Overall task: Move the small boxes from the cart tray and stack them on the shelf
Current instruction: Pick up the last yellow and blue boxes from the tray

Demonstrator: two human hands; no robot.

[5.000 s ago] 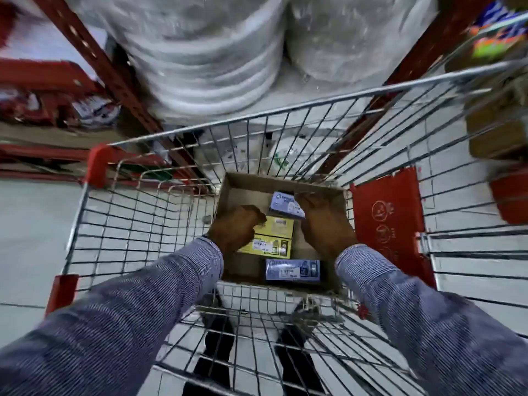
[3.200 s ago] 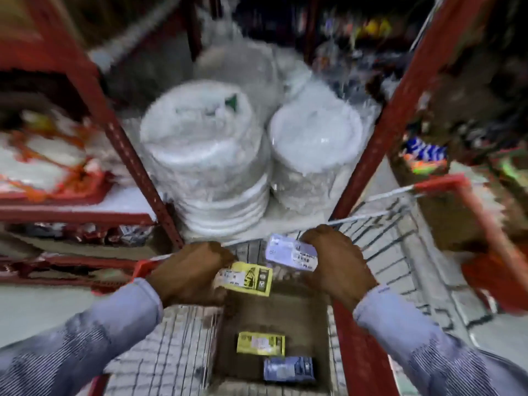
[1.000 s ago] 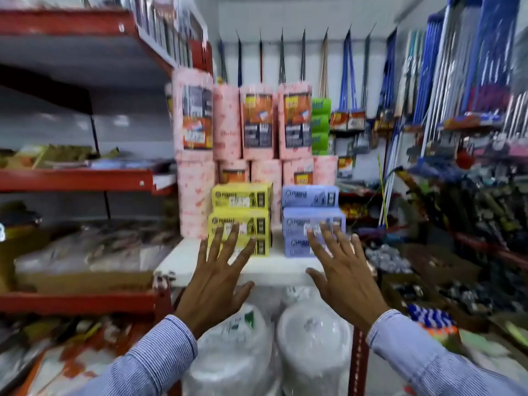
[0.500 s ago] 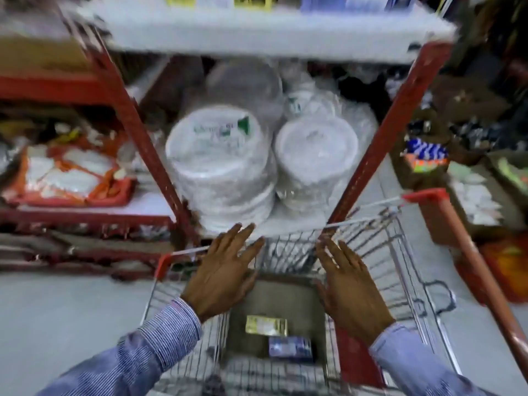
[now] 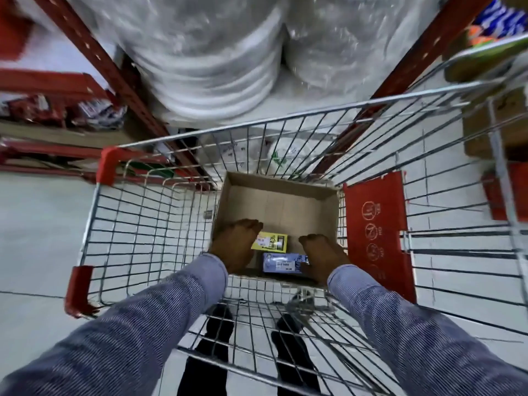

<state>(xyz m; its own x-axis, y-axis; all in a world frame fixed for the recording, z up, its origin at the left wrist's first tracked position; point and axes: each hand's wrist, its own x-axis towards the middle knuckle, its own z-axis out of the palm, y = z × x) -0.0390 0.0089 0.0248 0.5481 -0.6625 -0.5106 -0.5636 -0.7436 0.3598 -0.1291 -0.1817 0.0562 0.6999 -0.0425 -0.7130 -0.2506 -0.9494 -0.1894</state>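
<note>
Two boxes left in tray (image 5: pixel 285 195): yellow box (image 5: pixel 273 241) under my left hand (image 5: pixel 235 245), blue box (image 5: pixel 281 262) by right hand (image 5: pixel 321 257). Grip hidden, can't tell. Shelf out of view; nearly done, I judge.

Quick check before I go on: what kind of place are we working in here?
Most likely a shop aisle or its stockroom: a wire shopping cart stands against red metal shelving that holds plastic-wrapped stacks of white disposable plates.

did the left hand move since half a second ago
Yes. The left hand was above the cart rim, fingers spread; now it is down inside the cardboard tray, on the yellow box. The shopping cart gives the reference.
</note>
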